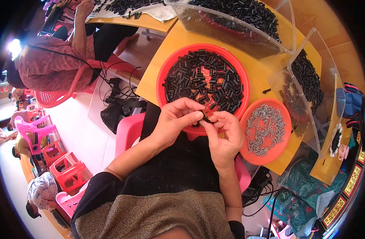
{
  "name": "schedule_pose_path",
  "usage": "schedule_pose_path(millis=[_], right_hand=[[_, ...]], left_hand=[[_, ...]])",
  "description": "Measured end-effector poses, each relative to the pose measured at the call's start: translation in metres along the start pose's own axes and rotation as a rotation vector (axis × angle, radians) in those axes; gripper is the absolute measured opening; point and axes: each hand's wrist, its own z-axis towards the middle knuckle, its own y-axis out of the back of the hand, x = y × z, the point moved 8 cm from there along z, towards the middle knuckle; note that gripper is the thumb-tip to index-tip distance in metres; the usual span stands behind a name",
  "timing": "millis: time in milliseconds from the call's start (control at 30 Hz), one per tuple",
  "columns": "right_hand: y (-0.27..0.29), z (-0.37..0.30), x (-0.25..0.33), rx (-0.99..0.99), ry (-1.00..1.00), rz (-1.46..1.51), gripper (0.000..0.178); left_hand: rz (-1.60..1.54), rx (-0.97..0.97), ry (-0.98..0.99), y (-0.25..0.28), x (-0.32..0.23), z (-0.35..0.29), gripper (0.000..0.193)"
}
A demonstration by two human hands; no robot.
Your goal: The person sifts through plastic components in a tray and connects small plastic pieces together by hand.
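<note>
Both hands meet over the near rim of a round red basin (160, 75) that holds many small black tube-like plastic parts (182, 77). My left hand (178, 119) pinches a small black plastic part (205, 117) between thumb and fingers. From the other side, my right hand (224, 133) has its thumb and fingertips closed on the same part. Fingers cover most of it, so its exact shape is hidden. Just right of my right hand lies an orange-red oval tray (252, 109) with many small grey metal pieces, perhaps screws or springs (266, 129).
Clear plastic bins (238, 34) with more black parts (305, 79) stand at the back and right of the yellow table (158, 81). One loose black part (266, 91) lies near the tray. At left, another person (57, 63) sits beside black cables (110, 87) and pink chairs (35, 129).
</note>
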Motion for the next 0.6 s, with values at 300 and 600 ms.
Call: schedule_pose_path(millis=[300,600], right_hand=[[0.001,-0.003,-0.001,-0.017,-0.01,0.042,0.047],[0.002,-0.009,0.003,-0.046,0.052,0.039,0.047]], left_hand=[[0.136,0.033,-0.114,-0.006,-0.009,0.0,0.016],[0.0,-0.014,0.027,0.003,0.01,0.0,0.015]])
